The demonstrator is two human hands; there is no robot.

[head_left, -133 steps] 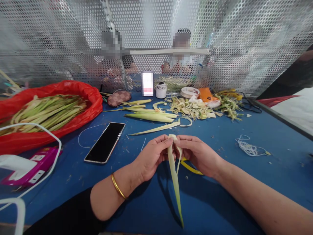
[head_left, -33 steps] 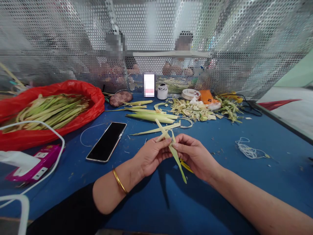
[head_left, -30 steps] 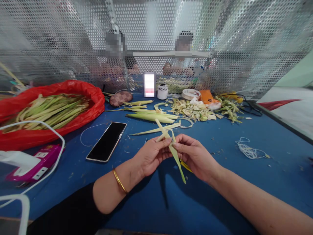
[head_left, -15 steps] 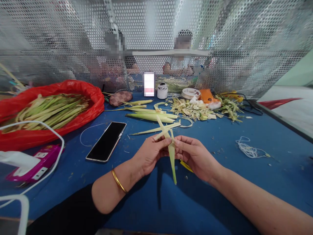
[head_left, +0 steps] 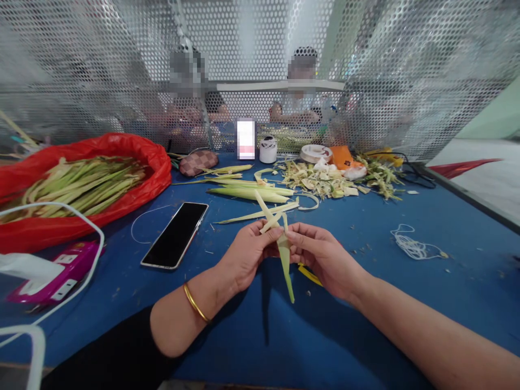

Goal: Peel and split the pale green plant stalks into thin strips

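In the head view, your left hand (head_left: 246, 260) has its fingers (head_left: 271, 236) pinched tight, thumb against the bent fingers, on the folded leaf strip (head_left: 285, 261). Your right hand (head_left: 328, 261) closes in the same way on that strip's other edge, thumb tip pressed to it near the bend; its fingertips behind the strip are partly hidden. Neither hand leaves a gap around the leaf.

The strip is between your two hands, above the blue worktop (head_left: 345, 341). Two pale ends cross at its top, and one green point hangs down toward you. A yellow band (head_left: 309, 275) shows beside your right palm, partly covered by it.

Beyond your hands lie loose leaves (head_left: 252, 194), with a heap of scraps (head_left: 320, 181) to their right. A dark phone (head_left: 175, 236) lies to the left of your left hand, and farther left a red bag (head_left: 157, 168) holds more leaves.
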